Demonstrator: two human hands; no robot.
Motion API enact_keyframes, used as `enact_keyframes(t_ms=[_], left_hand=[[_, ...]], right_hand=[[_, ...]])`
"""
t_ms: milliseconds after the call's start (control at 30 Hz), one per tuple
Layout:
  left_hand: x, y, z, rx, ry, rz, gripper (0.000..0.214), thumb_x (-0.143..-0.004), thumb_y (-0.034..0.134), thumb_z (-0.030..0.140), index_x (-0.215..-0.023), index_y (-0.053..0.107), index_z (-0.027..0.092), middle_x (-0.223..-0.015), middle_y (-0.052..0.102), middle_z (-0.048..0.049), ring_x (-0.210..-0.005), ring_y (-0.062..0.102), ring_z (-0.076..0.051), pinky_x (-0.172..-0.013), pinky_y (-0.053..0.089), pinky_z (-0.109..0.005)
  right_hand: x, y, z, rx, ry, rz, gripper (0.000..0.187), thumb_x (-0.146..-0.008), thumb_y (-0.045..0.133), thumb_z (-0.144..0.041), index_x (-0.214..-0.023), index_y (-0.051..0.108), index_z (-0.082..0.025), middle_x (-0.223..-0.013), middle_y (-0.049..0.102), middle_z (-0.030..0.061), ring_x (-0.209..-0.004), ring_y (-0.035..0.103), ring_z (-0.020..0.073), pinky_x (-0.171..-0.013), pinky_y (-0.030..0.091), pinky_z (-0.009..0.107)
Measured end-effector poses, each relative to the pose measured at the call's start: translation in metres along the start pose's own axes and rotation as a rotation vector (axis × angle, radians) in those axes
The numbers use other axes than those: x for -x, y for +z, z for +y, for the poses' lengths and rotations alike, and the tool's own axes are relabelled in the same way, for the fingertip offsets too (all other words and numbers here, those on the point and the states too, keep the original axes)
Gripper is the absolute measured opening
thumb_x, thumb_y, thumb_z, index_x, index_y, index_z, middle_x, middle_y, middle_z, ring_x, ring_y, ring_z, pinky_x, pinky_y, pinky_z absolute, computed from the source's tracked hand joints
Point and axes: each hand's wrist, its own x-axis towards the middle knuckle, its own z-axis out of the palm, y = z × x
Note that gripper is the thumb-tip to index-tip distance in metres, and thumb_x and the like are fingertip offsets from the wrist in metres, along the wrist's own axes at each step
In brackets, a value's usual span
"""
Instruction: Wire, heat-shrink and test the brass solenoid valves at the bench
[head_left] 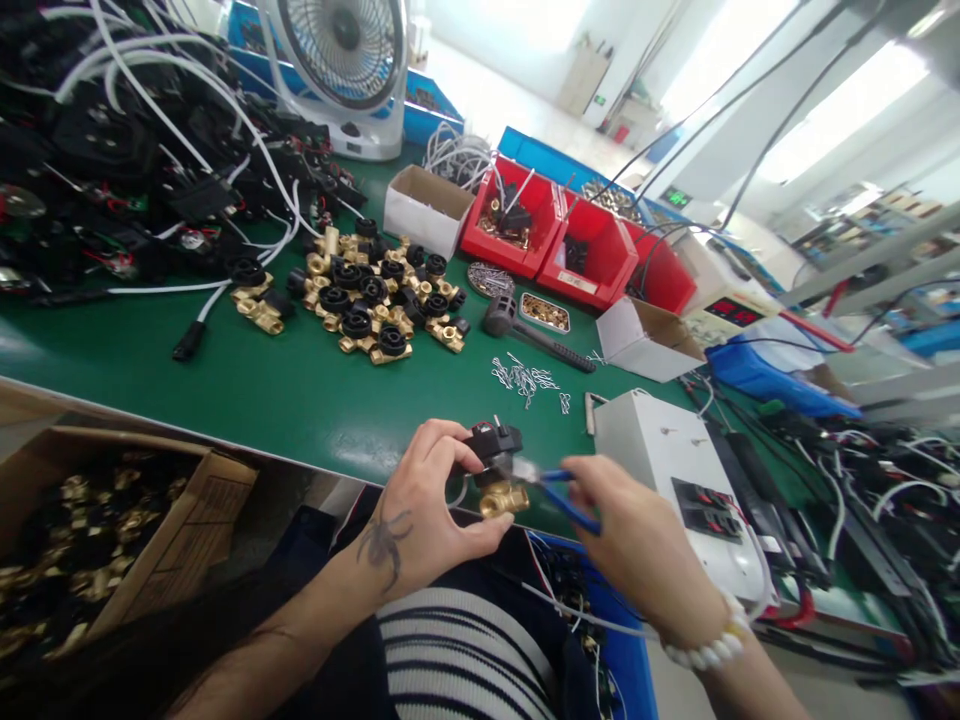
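The left hand (pixel 431 510) is pinching a brass valve fitting with a black plastic housing (pixel 504 499) between thumb and fingers, while the right hand (pixel 630 520) is closing around blue-handled metal pliers (pixel 556 477), their blurred nose at the housing. Beyond, brass-and-black fittings (pixel 375 298) are lying heaped on a green tabletop (pixel 315 405), and a round white fan (pixel 346 30) is standing behind in the bright room.

We list: green desk (pixel 300 385); behind it, pale floor (pixel 480 85), whitish wall (pixel 510 35); upper right, bright panel (pixel 855 112), window or lamp unclear.
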Motion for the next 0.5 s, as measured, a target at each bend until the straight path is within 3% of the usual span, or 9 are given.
enact_keyframes(t_ms=[67, 100, 200, 233, 267, 300, 400, 433, 500], left_hand=[[0.0, -0.0003, 0.0005, -0.007, -0.001, 0.003, 0.031, -0.065, 0.075, 0.022, -0.088, 0.054, 0.019, -0.109, 0.055, -0.0099, -0.106, 0.057, -0.025, -0.088, 0.053, -0.044], [0.0002, -0.0003, 0.0007, -0.006, 0.0, 0.004, 0.031, -0.065, 0.075, 0.022, -0.088, 0.054, 0.019, -0.109, 0.055, -0.01, -0.106, 0.057, -0.025, -0.088, 0.053, -0.044], [0.0007, -0.0001, 0.0005, 0.006, 0.008, 0.009, 0.031, -0.065, 0.076, 0.023, -0.088, 0.054, 0.019, -0.111, 0.055, -0.0103, -0.106, 0.057, -0.025, -0.087, 0.053, -0.043], [0.0008, -0.0001, 0.0004, 0.009, 0.011, 0.01, 0.032, -0.065, 0.076, 0.023, -0.088, 0.054, 0.019, -0.111, 0.055, -0.0103, -0.107, 0.057, -0.025, -0.087, 0.053, -0.042], [0.0008, 0.0, 0.0002, 0.009, 0.013, 0.009, 0.031, -0.065, 0.076, 0.022, -0.088, 0.054, 0.019, -0.111, 0.055, -0.0102, -0.107, 0.057, -0.025, -0.087, 0.053, -0.042], [0.0008, 0.0, 0.0001, 0.006, 0.013, 0.007, 0.031, -0.065, 0.076, 0.022, -0.087, 0.054, 0.019, -0.11, 0.055, -0.0102, -0.107, 0.057, -0.025, -0.087, 0.053, -0.042], [0.0005, -0.0001, -0.0004, -0.003, 0.01, 0.003, 0.031, -0.065, 0.076, 0.021, -0.087, 0.054, 0.018, -0.11, 0.055, -0.0106, -0.107, 0.057, -0.026, -0.088, 0.052, -0.043], [0.0004, -0.0001, -0.0005, -0.001, 0.005, 0.001, 0.032, -0.065, 0.076, 0.021, -0.087, 0.054, 0.018, -0.11, 0.055, -0.0109, -0.108, 0.057, -0.026, -0.089, 0.052, -0.043], [0.0001, -0.0003, -0.0004, 0.013, -0.003, -0.009, 0.031, -0.066, 0.076, 0.022, -0.087, 0.054, 0.017, -0.111, 0.054, -0.0112, -0.108, 0.056, -0.025, -0.089, 0.052, -0.043]], right_hand=[[-0.0012, -0.0002, 0.0006, 0.035, -0.056, -0.196, 0.017, -0.085, 0.045, -0.012, -0.089, 0.059, -0.021, -0.072, 0.06, 0.002, -0.058, 0.057, 0.0164, -0.053, 0.045, 0.028], [-0.0015, -0.0017, 0.0011, 0.028, -0.04, -0.153, 0.016, -0.086, 0.046, -0.013, -0.09, 0.06, -0.021, -0.074, 0.061, 0.0026, -0.061, 0.058, 0.0169, -0.054, 0.046, 0.028], [-0.0002, -0.0051, 0.0029, -0.05, 0.098, 0.274, 0.006, -0.09, 0.055, -0.021, -0.094, 0.056, -0.023, -0.081, 0.061, 0.0021, -0.069, 0.06, 0.0177, -0.063, 0.049, 0.03], [0.0007, -0.0046, 0.0036, -0.058, 0.12, 0.358, 0.005, -0.09, 0.056, -0.021, -0.094, 0.055, -0.023, -0.081, 0.06, 0.0015, -0.068, 0.059, 0.0173, -0.063, 0.049, 0.03], [0.0013, -0.0033, 0.0043, -0.043, 0.113, 0.348, 0.006, -0.089, 0.055, -0.019, -0.094, 0.055, -0.023, -0.079, 0.06, 0.0011, -0.066, 0.059, 0.0169, -0.062, 0.048, 0.029], [0.0016, -0.0015, 0.0049, -0.012, 0.076, 0.247, 0.009, -0.089, 0.052, -0.016, -0.094, 0.055, -0.023, -0.077, 0.059, 0.0009, -0.063, 0.058, 0.0165, -0.059, 0.047, 0.029], [0.0006, 0.0012, 0.006, 0.095, -0.08, -0.172, 0.019, -0.084, 0.046, -0.009, -0.093, 0.058, -0.02, -0.072, 0.06, 0.0022, -0.056, 0.056, 0.0162, -0.052, 0.043, 0.028], [0.0001, 0.0005, 0.0062, 0.101, -0.089, -0.179, 0.019, -0.085, 0.046, -0.009, -0.093, 0.059, -0.02, -0.073, 0.06, 0.0025, -0.057, 0.056, 0.0163, -0.053, 0.044, 0.028], [0.0001, -0.002, 0.0066, 0.052, -0.014, 0.056, 0.013, -0.088, 0.051, -0.013, -0.095, 0.058, -0.02, -0.077, 0.06, 0.0024, -0.062, 0.056, 0.0159, -0.057, 0.045, 0.028]])
